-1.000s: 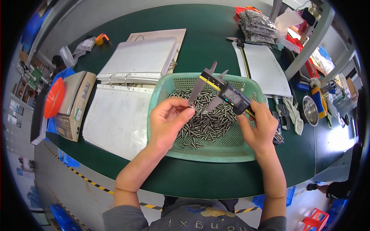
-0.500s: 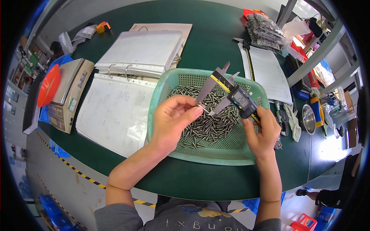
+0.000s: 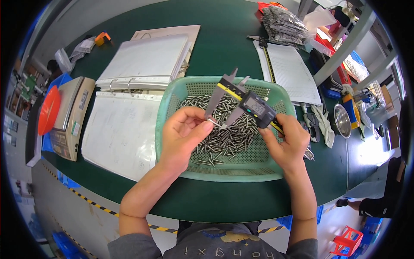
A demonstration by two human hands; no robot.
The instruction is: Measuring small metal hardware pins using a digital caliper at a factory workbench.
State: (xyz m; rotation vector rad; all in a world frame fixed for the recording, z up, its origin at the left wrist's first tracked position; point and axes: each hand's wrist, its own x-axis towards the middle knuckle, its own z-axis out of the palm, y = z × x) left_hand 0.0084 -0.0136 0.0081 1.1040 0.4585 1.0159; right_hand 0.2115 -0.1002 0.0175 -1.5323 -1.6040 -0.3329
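Observation:
My left hand (image 3: 183, 131) pinches a small slim metal pin (image 3: 214, 123) between thumb and fingertips, over the basket. The pin lies across the gap between the long jaws of a digital caliper (image 3: 243, 103); its outer end is at or very near one jaw tip. Wrapped round the caliper's beam and slider end, my right hand (image 3: 286, 142) holds it slantwise with its display facing up. Below both hands, a pale green perforated plastic basket (image 3: 233, 175) holds a heap of similar metal pins (image 3: 228, 142).
Left of the basket lies an open ring binder (image 3: 116, 129), with a scale (image 3: 71, 116) and orange-red bowl (image 3: 49, 110) beyond. On the right are a paper sheet (image 3: 289, 71), another caliper (image 3: 266, 56), a white glove (image 3: 323, 125) and a metal bowl (image 3: 342, 121). Bagged parts (image 3: 284, 26) sit behind.
The view has shifted, so the basket and table things appear slightly further left. Both hands keep their grips; the caliper's far jaw tip now sits closer to the pin's outer end.

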